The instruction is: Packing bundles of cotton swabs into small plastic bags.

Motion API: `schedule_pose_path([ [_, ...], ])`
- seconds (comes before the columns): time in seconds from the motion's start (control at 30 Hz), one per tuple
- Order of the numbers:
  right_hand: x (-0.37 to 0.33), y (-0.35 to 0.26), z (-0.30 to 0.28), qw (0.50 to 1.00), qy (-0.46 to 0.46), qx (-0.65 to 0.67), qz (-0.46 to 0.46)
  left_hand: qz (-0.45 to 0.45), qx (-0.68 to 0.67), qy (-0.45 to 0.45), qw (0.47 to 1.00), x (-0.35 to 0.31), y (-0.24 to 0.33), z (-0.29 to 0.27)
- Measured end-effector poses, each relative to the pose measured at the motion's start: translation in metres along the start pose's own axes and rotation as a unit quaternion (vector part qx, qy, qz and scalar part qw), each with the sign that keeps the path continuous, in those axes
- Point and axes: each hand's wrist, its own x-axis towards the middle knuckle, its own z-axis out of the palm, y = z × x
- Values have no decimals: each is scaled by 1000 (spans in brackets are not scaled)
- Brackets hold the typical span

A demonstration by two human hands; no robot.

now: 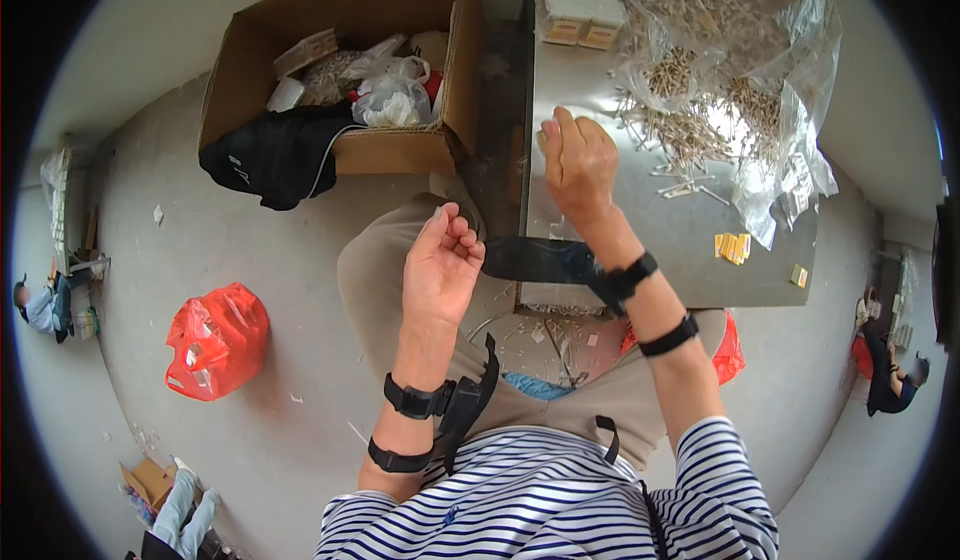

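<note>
My left hand (443,265) is raised over my left thigh, palm turned up. Its fingers curl in beside the thumb, and nothing shows in the palm. Over the left part of the metal table (640,250) is my right hand (580,165), closed with the thumb against the bent fingers; whatever they might hold is hidden. Just right of it spreads a loose heap of cotton swabs (680,125), partly under clear plastic bags (785,160). A few swabs lie apart at the heap's near edge. Small yellow boxes (733,248) stand together at the table's near right.
A large cardboard box (390,155) holds bags and packets, with black cloth (280,155) over its side. White packs (580,5) stand at the table's far left. A red plastic bag (218,340) sits on the littered floor. Other people (895,385) sit at the edges.
</note>
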Motion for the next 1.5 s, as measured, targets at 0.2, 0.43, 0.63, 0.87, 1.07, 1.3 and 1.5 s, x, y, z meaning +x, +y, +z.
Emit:
schedule_pose_path([
  [0.2, 0, 6, 5, 1000, -11, 7, 7, 46, 43, -50, 997, 6, 1, 6],
  [0.43, -12, -4, -24, 994, -71, 45, 63, 148, 292, -77, 942, -2, 6, 43],
  [0.63, 6, -54, -118, 935, -207, 283, 53, 226, 517, -278, 777, -36, 14, 97],
  [0.87, 3, -63, -182, 936, -222, 274, 8, 279, 600, -348, 664, -85, 0, 115],
  [1.07, 0, -78, -235, 942, -183, 277, 52, 260, 627, -371, 634, -129, -15, 123],
  [1.3, -14, -78, -283, 926, -80, 348, 122, 284, 611, -365, 643, -164, -31, 135],
  [1.5, -21, -91, -300, 938, -58, 323, 114, 288, 626, -383, 615, -181, -39, 138],
])
